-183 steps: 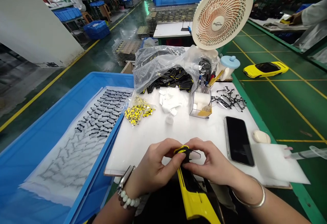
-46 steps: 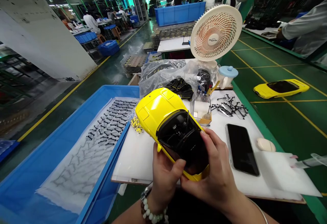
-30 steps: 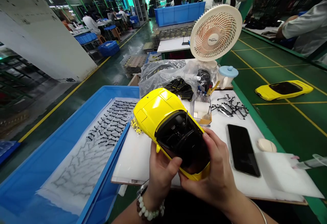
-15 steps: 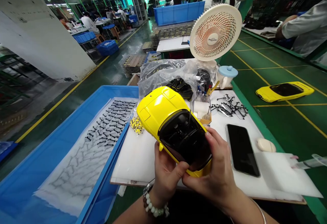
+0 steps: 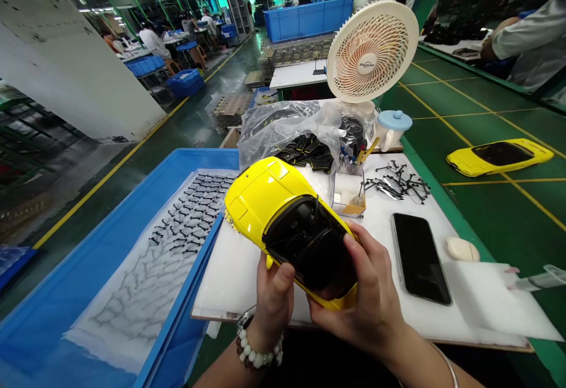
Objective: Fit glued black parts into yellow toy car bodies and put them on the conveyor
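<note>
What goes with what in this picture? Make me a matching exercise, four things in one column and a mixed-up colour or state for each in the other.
Column one:
1. Car in the right hand
2. Phone
3. Mug lid
4. Fan

Column two:
A. Pale blue
B. Cream, with a round grille
C. Glossy yellow bonnet
D. Lying face up, screen dark

Right pairs: 1-C, 2-D, 3-A, 4-B.

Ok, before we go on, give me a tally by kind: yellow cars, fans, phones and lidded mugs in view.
Yellow cars: 2, the held car and the far-right car
Fan: 1
Phone: 1
Lidded mug: 1
Total: 5
</note>
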Available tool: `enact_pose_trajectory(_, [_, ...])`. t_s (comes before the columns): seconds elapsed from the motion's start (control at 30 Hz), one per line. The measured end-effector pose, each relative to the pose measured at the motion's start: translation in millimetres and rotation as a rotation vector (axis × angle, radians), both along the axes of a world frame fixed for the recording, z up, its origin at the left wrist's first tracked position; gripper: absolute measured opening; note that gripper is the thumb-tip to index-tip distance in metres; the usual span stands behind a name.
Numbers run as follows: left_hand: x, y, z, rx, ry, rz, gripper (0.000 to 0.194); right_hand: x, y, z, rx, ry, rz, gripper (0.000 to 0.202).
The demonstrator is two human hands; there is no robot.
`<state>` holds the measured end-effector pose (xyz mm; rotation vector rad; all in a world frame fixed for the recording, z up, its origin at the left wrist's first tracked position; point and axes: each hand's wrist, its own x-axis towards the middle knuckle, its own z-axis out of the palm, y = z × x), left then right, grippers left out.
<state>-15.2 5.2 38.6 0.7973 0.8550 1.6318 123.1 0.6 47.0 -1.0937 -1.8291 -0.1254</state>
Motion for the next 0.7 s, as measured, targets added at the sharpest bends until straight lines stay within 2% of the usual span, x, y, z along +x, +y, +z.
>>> enact_pose_trajectory(0.07, [2, -2, -3.9, -0.001, 0.052, 0.018, 0.033, 0, 0, -1.6, -0.014, -0.004, 0.006, 0.098])
enact_pose_trajectory(0.17, [6, -6, -8.7, 0.039, 0.165, -0.021, 0.036, 1, -1, -2.9, -0.033, 0.015, 0.012, 0.094])
enact_pose_trajectory(0.3, [13, -10, -7.6, 0.075, 0.215, -0.061, 0.043, 3, 0, -3.9, -0.040, 0.035, 0.014, 0.091])
enact_pose_trajectory(0.43, [16, -9, -3.4, 0.081, 0.105, -0.100, 0.046, 7, 0, -5.3, -0.039, 0.037, 0.000, 0.094])
enact_pose_trajectory(0.53, [16, -3, -2.5, -0.029, 0.029, -0.055, 0.041, 9, -1, -6.8, -0.050, 0.045, -0.012, 0.095])
enact_pose_trajectory(0.63, [18, 3, -5.5, -0.076, 0.180, -0.076, 0.037, 12, 0, -6.3, -0.041, 0.076, -0.022, 0.097])
enact_pose_trajectory(0.7, [21, 3, -9.3, -0.024, 0.302, -0.080, 0.047, 20, 1, -2.3, -0.082, 0.148, -0.037, 0.100])
